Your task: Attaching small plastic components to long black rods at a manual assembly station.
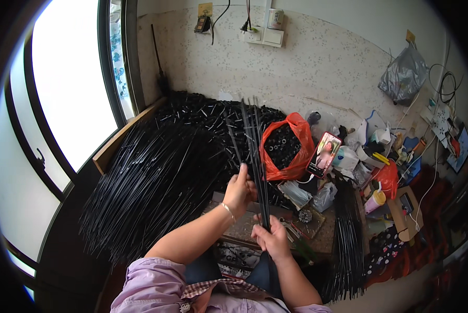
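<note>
1. I hold a bunch of long thin black rods (256, 156) in front of me. They stand almost straight up, and their tops fan out a little.
2. My right hand (272, 239) is low down, with its fingers shut tight around the bottom of the bunch.
3. My left hand (239, 189) is higher up. Its fingers are curled on the left side of the rods, and I think they are pinching one or two of them.
4. I think I am in the middle of sorting or evening up the bunch, not at the start and not at the end.
5. On my left lies a big pile of black rods (150, 177). It spreads over the worktop (111, 148) up to the window.
6. Just behind my bunch, to the right, sits an orange bag (299, 130) full of small black round parts. A phone (323, 155) leans next to it.
7. Another stack of black rods (348, 245) lies on my right side.
8. For the next move, I think my right hand must keep a firm grip so the bunch does not slide or spread out. My left hand needs a light touch, because the rods are thin and bendy and their tops wave about.
</note>
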### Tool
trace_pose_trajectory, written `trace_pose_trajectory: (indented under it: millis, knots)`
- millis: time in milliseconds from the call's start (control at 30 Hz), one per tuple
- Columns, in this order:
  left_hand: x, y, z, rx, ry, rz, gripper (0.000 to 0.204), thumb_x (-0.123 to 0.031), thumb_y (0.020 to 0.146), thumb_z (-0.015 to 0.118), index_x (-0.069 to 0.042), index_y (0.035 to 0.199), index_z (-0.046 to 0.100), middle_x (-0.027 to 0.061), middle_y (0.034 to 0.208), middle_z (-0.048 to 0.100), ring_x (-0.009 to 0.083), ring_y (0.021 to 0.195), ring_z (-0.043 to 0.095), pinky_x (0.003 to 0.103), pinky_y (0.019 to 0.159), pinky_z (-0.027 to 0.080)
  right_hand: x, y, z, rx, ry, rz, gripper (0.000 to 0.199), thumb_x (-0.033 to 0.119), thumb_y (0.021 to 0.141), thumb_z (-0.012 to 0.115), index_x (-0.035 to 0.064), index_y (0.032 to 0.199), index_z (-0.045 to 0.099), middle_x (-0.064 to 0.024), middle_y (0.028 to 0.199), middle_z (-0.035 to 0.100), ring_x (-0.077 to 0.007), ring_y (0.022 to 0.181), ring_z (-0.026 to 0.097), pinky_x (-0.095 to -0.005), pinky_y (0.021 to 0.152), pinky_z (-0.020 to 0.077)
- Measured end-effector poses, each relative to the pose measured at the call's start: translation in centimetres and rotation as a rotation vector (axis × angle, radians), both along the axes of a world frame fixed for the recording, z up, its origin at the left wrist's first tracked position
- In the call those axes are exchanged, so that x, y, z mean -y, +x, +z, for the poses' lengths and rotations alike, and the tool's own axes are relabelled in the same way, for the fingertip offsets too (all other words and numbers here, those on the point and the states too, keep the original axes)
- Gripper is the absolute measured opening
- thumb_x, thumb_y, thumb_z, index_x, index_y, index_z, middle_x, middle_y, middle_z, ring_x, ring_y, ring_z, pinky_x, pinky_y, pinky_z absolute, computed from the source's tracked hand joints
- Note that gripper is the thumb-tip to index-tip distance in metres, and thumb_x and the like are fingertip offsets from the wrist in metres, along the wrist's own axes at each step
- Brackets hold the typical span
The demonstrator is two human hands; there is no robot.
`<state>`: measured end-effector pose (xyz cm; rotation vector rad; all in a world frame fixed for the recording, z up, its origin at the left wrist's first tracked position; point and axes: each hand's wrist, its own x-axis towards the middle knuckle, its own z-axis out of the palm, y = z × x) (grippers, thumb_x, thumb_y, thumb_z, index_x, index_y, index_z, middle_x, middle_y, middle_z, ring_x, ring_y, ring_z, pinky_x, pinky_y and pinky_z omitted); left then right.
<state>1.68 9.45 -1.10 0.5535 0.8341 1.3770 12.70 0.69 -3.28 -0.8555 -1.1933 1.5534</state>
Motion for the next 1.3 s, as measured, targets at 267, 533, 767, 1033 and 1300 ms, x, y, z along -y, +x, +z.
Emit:
trace_pose_trajectory:
  millis: [267,533,767,1033,1300]
  knots:
    - [1.0,0.6,1.5,0.068,0.199,-0.433,0.027,-0.018,0.076,0.045,0.000,0.095,0.045,0.0120,0.083,0.053,0.0204,0.077,0.053,0.030,0.067,0.043,0.5,1.1,-4.4,-0.004,0.032,0.152,0.028,0.004,0.072,0.049,0.0025,0.095,0.033,-0.0054,0.066,0.048,-0.0145,0.053,0.050,-0.0238,0.051,0.0414]
    - [2.4,-0.6,2.5,-0.186,0.502,-0.590,0.017,-0.003,0.072,0.049,0.002,0.088,0.051,0.0098,0.079,0.055,0.0152,0.076,0.053,0.026,0.068,0.042,1.5,2.3,-7.1,0.036,-0.044,0.003,0.031,0.010,0.074,0.048,0.0041,0.103,0.039,-0.0052,0.094,0.048,-0.0132,0.090,0.044,-0.0254,0.077,0.0348]
    - [7.1,-1.8,-5.8,-1.037,1.406,-0.558,0.021,-0.010,0.065,0.056,-0.006,0.086,0.054,0.0095,0.074,0.054,0.0225,0.066,0.053,0.029,0.061,0.042,-3.2,2.2,-3.2,-0.533,-0.581,0.327,0.068,0.057,0.071,0.024,-0.0034,0.096,0.043,-0.0163,0.090,0.050,-0.0258,0.080,0.050,-0.0335,0.070,0.0405]
    - [6.4,-2.0,-9.9,-1.042,1.081,-0.350,0.025,-0.008,0.062,0.058,-0.005,0.085,0.052,0.0097,0.077,0.054,0.0245,0.065,0.053,0.029,0.057,0.043,-9.3,0.4,-0.7,0.014,-0.259,-0.305,0.061,0.051,0.073,0.035,0.0054,0.112,0.024,-0.0121,0.098,0.043,-0.0255,0.088,0.047,-0.0334,0.071,0.0393]
    - [7.4,-1.9,-10.7,-1.506,0.783,-0.132,0.080,-0.031,0.046,0.066,0.001,0.110,0.030,0.0194,0.116,0.026,0.0305,0.111,0.021,0.041,0.091,0.016,0.5,3.4,2.4,0.080,0.328,0.367,0.090,0.062,0.067,0.001,-0.0127,0.069,0.051,-0.0230,0.069,0.053,-0.0323,0.069,0.054,-0.0394,0.072,0.0388]
